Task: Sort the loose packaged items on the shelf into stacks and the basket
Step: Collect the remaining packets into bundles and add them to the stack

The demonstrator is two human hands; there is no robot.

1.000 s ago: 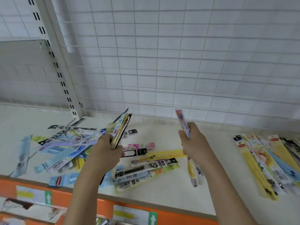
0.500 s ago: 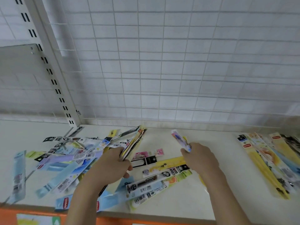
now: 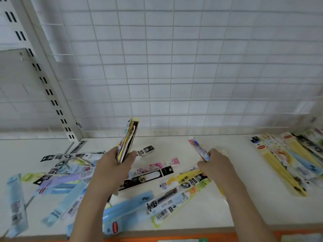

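The left hand (image 3: 111, 169) grips an upright bundle of flat yellow-and-black packets (image 3: 128, 139); the right hand (image 3: 216, 165) pinches a slim pink-and-blue packet (image 3: 199, 149). Loose long plastic packets (image 3: 70, 180) litter the white shelf (image 3: 236, 198) towards its left front edge, with a neat yellow stack (image 3: 286, 165) at its right end.

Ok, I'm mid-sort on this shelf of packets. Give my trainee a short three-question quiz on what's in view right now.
1. True or false: the left hand holds a bundle of long flat packets upright.
2. What does the right hand grip? A) one colourful slim packet B) a basket C) nothing
3. Fill in: the row of yellow and blue long packets lies at the shelf's ___ end.

Key: 1 true; 2 A; 3 right
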